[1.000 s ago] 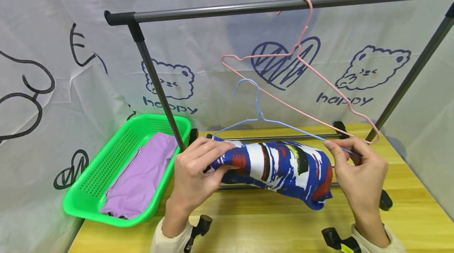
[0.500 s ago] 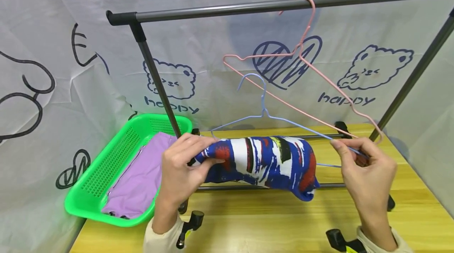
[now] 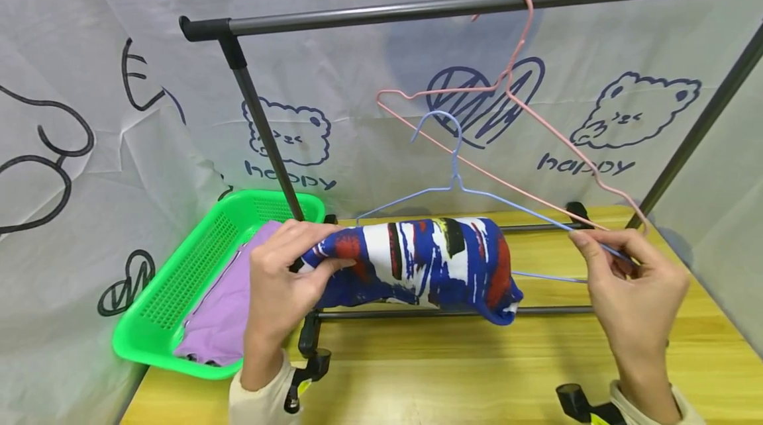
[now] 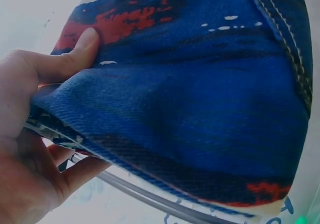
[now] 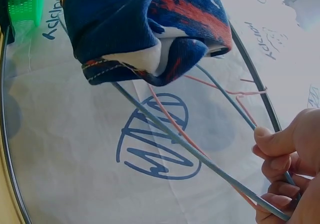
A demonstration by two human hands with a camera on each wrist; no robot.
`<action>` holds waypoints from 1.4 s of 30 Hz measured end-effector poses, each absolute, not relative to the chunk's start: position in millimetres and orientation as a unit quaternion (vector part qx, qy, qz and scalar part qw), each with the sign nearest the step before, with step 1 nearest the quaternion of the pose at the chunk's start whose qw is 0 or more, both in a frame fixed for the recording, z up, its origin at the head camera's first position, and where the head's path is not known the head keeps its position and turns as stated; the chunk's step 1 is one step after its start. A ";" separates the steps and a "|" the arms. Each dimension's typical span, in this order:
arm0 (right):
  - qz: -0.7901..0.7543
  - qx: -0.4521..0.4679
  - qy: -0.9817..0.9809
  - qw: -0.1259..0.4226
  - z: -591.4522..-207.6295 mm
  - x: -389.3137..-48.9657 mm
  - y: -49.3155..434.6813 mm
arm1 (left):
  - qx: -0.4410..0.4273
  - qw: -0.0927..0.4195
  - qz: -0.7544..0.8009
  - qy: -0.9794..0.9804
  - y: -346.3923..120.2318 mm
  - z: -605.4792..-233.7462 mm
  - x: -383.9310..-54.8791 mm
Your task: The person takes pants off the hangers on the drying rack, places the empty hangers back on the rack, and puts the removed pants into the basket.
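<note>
A blue, white and red patterned denim garment [image 3: 417,266] lies over the lower bar of a blue wire hanger [image 3: 456,167]. My left hand [image 3: 283,286] grips the garment's left end, thumb on top and fingers beneath, as the left wrist view also shows. With thumb and fingers, my right hand [image 3: 638,279] holds the hanger's right end. In the right wrist view, both bars of the hanger [image 5: 190,146] run bare from the garment [image 5: 135,33] to my right hand [image 5: 290,164]. The hanger's hook points up, in front of the backdrop. Its lower left part is hidden behind the garment.
A dark metal rack's top rail [image 3: 369,13] crosses above the hands. From it hangs a pink wire hanger [image 3: 554,127], behind the blue one. At left, a green basket [image 3: 143,345] holds a purple garment [image 3: 220,319]. Beneath lies the wooden table [image 3: 417,372].
My left hand has moved left with the garment, baring more of the hanger's lower bar at right. The right hand has shifted right, and the hanger's hook sits higher and farther right.
</note>
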State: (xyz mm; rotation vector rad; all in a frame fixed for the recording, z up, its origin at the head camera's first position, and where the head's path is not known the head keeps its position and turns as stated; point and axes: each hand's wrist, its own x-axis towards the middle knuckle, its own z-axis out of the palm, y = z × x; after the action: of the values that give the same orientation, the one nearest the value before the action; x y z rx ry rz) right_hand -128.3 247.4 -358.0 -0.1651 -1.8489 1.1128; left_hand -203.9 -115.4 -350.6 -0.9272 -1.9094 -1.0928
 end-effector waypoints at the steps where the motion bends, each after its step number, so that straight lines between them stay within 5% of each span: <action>1: 0.451 -0.065 -0.757 0.468 -358.1 -128.3 247.7 | -0.359 0.367 -0.427 -0.745 -116.7 -350.6 -204.0; 42: 0.635 0.058 -0.552 0.538 -348.8 -128.2 232.8 | -0.319 0.350 -0.393 -0.788 -133.6 -352.8 -209.6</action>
State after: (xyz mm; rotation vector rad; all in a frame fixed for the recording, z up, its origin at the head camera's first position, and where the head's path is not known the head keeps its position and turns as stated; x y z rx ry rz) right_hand -128.2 232.8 -348.8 0.1370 -1.3124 1.5100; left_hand -209.6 -133.6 -352.8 -0.8272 -2.0401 -1.0186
